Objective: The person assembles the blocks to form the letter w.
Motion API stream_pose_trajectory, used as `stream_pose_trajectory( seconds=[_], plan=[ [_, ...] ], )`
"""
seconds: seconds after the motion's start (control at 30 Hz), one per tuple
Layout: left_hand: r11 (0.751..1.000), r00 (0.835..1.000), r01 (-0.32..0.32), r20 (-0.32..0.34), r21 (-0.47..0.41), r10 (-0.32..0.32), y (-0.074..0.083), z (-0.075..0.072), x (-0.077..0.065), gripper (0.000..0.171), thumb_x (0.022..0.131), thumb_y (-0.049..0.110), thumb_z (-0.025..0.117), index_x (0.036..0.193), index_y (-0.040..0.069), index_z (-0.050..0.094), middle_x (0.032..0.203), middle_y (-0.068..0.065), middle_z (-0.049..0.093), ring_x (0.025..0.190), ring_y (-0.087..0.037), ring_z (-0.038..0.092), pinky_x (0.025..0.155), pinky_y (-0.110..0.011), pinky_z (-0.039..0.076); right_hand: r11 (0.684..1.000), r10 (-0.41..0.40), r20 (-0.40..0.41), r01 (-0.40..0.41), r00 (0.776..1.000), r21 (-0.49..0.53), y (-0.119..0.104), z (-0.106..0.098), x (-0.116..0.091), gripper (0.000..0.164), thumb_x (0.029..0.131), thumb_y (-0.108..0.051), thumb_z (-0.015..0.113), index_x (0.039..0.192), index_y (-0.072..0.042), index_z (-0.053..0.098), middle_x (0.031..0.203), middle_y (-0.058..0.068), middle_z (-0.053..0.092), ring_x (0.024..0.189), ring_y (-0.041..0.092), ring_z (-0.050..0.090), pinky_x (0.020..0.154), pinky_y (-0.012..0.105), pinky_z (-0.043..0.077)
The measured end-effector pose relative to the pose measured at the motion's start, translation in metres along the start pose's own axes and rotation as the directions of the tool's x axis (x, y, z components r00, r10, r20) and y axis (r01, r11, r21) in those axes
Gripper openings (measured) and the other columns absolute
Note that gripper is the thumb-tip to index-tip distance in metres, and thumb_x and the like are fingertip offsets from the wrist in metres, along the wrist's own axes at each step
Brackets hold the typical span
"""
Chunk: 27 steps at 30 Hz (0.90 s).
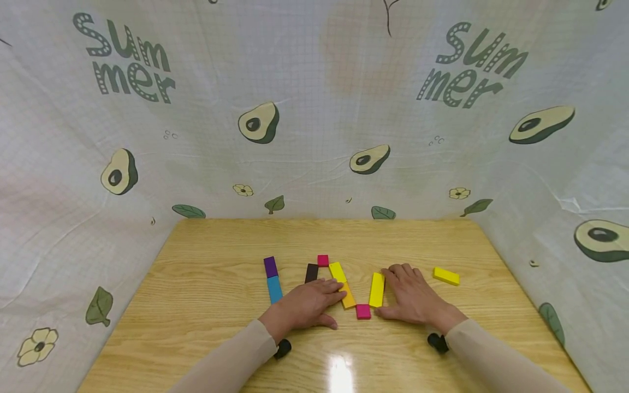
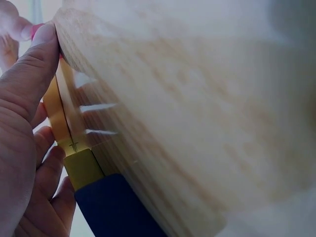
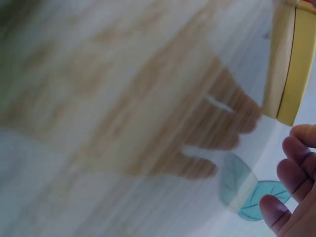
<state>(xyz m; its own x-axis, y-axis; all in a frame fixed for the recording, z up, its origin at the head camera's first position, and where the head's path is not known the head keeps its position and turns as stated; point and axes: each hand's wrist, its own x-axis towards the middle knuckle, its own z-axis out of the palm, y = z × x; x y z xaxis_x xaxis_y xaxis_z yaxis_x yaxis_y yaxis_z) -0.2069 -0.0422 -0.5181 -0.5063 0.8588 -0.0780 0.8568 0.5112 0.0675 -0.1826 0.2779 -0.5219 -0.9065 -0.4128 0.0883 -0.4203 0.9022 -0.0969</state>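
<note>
My left hand [image 1: 309, 305] lies low over the table, its fingertips on the orange block [image 1: 348, 297] and its palm side partly hiding the black block [image 1: 312, 273]. A short yellow block [image 1: 337, 271] meets the orange one end to end. My right hand [image 1: 413, 295] is spread beside a longer yellow block [image 1: 377, 290], index finger near its far end and thumb near its close end. Between the orange and longer yellow blocks sits a pink square block [image 1: 363, 311]. In the right wrist view, fingertips [image 3: 301, 136] curve close to the end of the yellow block [image 3: 296, 69].
Another pink square block [image 1: 322, 261] touches the black one's top corner. Purple [image 1: 271, 267] and blue [image 1: 274, 290] blocks form a line at left. A separate yellow block [image 1: 446, 276] lies right of my right hand. Printed cloth [image 1: 314, 180] walls off the wooden table [image 1: 221, 240].
</note>
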Motion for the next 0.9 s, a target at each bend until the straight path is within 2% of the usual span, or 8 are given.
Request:
stream_pose_trajectory(
  seconds=[0.1,0.2,0.43,0.67,0.9],
  plan=[
    [1.000,1.000,0.002,0.002,-0.008,-0.002,0.000,0.000,0.000,0.075,0.102,0.062,0.055,0.162,0.018,0.045,0.168,0.000,0.042,0.157,-0.017,0.038,0.129,-0.033,0.030,0.999,0.026,0.002,-0.026,1.000,0.026,0.002,-0.003,-0.001,0.101,0.084,-0.082,0.066,0.148,-0.004,0.057,0.137,0.014,0.057,0.126,0.035,0.051,0.107,0.059,0.043],
    [1.000,1.000,0.005,0.007,-0.022,-0.005,0.000,0.000,0.000,0.075,0.102,0.061,0.055,0.162,0.018,0.045,0.168,0.000,0.042,0.157,-0.017,0.037,0.129,-0.033,0.030,0.998,0.047,-0.022,-0.046,0.999,0.044,0.007,-0.006,-0.003,0.097,0.085,-0.077,0.069,0.147,-0.004,0.057,0.139,0.015,0.057,0.127,0.036,0.051,0.107,0.061,0.042],
    [0.999,1.000,0.010,0.003,-0.044,-0.009,0.001,-0.001,-0.001,0.075,0.102,0.061,0.056,0.162,0.019,0.044,0.168,-0.001,0.042,0.157,-0.018,0.037,0.129,-0.034,0.030,0.997,0.077,-0.135,-0.076,0.988,0.013,0.025,-0.008,-0.010,0.072,0.090,-0.050,0.078,0.138,0.000,0.060,0.132,0.019,0.060,0.121,0.039,0.052,0.100,0.058,0.042],
    [0.999,1.000,0.013,0.007,-0.044,-0.013,0.001,0.000,-0.001,0.075,0.102,0.061,0.056,0.163,0.019,0.043,0.169,0.000,0.041,0.157,-0.017,0.036,0.129,-0.034,0.030,0.993,0.111,-0.222,-0.118,0.969,-0.018,0.054,-0.012,-0.025,0.055,0.091,-0.029,0.075,0.132,0.004,0.060,0.125,0.023,0.060,0.117,0.045,0.050,0.094,0.061,0.041],
    [0.999,1.000,0.020,0.006,-0.048,-0.019,0.001,-0.001,-0.001,0.075,0.101,0.061,0.056,0.163,0.019,0.044,0.169,0.000,0.041,0.158,-0.017,0.036,0.129,-0.034,0.029,0.985,0.136,-0.240,-0.158,0.961,-0.073,0.088,-0.016,-0.043,0.050,0.091,-0.023,0.071,0.130,0.006,0.058,0.125,0.027,0.059,0.117,0.049,0.049,0.091,0.066,0.039]
  ],
)
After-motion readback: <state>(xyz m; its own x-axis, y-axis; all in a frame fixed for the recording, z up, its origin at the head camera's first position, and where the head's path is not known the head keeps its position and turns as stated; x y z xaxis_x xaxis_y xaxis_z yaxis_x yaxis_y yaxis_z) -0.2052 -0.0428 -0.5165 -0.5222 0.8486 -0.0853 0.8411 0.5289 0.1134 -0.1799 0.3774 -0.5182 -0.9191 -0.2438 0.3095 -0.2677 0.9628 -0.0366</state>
